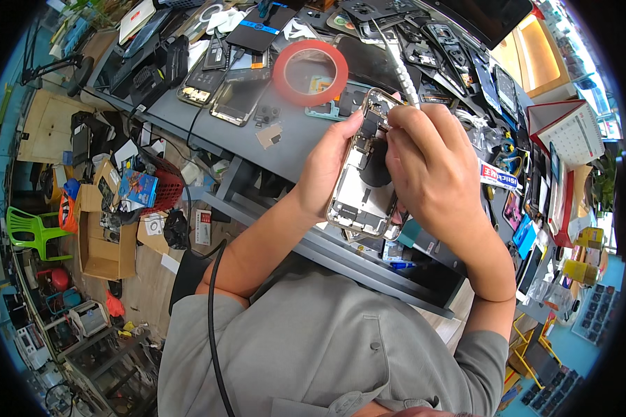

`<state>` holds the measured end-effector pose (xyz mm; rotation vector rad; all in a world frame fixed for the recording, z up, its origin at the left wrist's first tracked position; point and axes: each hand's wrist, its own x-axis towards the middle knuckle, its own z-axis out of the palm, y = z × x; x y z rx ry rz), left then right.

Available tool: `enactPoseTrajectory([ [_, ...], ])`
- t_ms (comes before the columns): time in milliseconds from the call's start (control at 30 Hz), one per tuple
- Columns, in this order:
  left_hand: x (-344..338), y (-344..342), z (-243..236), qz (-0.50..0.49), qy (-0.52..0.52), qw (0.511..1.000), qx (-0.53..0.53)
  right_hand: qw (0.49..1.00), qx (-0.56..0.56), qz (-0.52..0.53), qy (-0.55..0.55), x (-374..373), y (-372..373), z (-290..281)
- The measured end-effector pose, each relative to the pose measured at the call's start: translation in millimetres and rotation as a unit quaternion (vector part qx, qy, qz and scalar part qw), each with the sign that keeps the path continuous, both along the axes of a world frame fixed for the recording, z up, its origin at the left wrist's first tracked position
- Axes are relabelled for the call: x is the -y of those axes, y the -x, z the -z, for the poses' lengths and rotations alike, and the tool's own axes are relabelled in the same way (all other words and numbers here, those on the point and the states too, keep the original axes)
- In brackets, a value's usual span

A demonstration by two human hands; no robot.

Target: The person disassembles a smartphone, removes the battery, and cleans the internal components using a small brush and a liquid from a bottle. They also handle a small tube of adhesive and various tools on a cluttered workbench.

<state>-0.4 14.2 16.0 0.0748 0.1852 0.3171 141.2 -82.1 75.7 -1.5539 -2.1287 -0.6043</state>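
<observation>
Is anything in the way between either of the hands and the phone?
Nothing visible: the left hand grips the phone by its left side, and the right hand is over its right side. What lies beneath the right hand's fingers is hidden.

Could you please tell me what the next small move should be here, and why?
I would probably lift the right hand slightly aside: its fingers cover part of the open phone, whose inner parts are bared, and hide what lies beneath them. The left hand grips the phone along its left side, so it would likely be steady enough.
</observation>
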Motion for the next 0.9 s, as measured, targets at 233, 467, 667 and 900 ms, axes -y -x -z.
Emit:
enactPoseTrajectory([
  [233,-0.2,5.5,11.5,0.052,-0.16,0.985,0.028,0.996,-0.09,0.012,0.0,-1.0,-3.6,-11.4],
  [467,-7.9,13.2,4.5,-0.04,-0.124,0.983,0.126,0.982,-0.18,0.035,-0.037,0.5,-30.2,-34.3],
  [667,-31.2,57.9,2.8,-0.169,-0.214,0.951,0.147,0.97,-0.241,0.022,0.016,-3.5,-43.9,-25.4],
  [900,-32.2,99.8,11.8,-0.228,-0.214,0.94,0.133,0.974,-0.209,-0.045,0.072,-25.7,-21.0,-4.7],
])
